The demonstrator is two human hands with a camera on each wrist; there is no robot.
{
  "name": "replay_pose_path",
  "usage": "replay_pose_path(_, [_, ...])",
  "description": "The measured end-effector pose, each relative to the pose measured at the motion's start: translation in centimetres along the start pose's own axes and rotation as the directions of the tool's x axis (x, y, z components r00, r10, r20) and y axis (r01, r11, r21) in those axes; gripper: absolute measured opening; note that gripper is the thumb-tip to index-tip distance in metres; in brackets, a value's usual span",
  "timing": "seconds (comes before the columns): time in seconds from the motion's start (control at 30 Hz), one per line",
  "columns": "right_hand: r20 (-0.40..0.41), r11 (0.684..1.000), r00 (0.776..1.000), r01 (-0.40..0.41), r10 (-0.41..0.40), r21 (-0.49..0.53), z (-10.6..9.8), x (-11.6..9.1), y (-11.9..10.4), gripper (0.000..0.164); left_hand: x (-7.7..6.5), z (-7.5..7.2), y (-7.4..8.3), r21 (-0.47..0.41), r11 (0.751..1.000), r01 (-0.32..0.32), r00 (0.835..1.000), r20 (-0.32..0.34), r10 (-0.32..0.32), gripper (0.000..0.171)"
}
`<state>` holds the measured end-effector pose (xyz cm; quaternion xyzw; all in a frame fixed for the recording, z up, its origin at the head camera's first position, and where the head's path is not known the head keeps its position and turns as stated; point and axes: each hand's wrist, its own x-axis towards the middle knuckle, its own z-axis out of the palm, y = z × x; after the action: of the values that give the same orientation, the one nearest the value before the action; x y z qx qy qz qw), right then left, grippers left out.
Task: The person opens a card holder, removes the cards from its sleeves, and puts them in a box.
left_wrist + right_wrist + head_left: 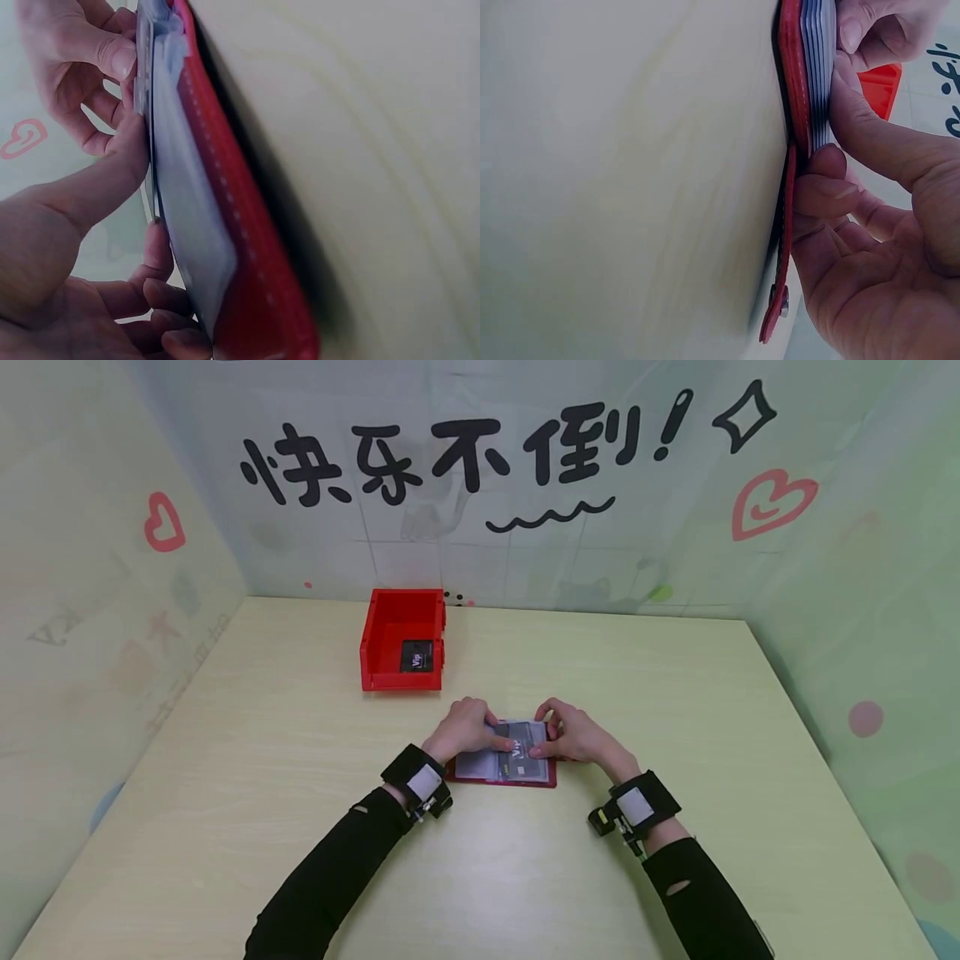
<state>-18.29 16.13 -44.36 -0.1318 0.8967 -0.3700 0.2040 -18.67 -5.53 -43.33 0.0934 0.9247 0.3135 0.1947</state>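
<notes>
A red card holder (543, 783) lies spread flat on the table, its clear plastic sleeves (474, 765) facing up. A dark card marked "Vip" (517, 767) shows at the right-hand sleeve. My left hand (467, 727) grips the holder from its left, thumb stretched across onto the card and fingers at the far edge. From the right, my right hand (581, 737) pinches the edge of the sleeves, its thumb on the card's right side. Stacked sleeve edges (817, 82) and a strap with a metal snap (786, 225) appear in the right wrist view.
Behind the holder, to the left, stands a red open-front bin (401, 682) with another dark "Vip" card (416, 656) inside. Printed cloth walls (480, 560) border the table (262, 760) at the back and both sides.
</notes>
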Motion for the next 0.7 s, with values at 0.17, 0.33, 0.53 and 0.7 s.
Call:
replay_pose_path(0.17, [-0.001, 1.0, 1.0, 0.004, -0.004, -0.004, -0.02, -0.04, 0.01, 0.047, -0.01, 0.12, 0.0, 0.008, 1.0, 0.005, 1.0, -0.003, -0.005, 0.056])
replay_pose_path(0.33, [-0.001, 1.0, 1.0, -0.002, 0.002, 0.008, 0.03, -0.08, -0.06, 0.047, -0.17, 0.07, 0.16, 0.0, 1.0, 0.009, 1.0, -0.008, -0.009, 0.054])
replay_pose_path(0.53, [0.001, 1.0, 1.0, -0.005, 0.005, 0.017, 0.12, -0.08, -0.05, 0.047, -0.15, 0.09, 0.11, 0.0, 1.0, 0.006, 1.0, -0.015, -0.006, 0.053])
replay_pose_path(0.7, [-0.002, 1.0, 1.0, -0.003, 0.003, 0.006, 0.16, 0.01, 0.11, 0.047, -0.07, 0.14, -0.06, -0.002, 1.0, -0.003, 1.0, -0.029, 0.003, 0.053])
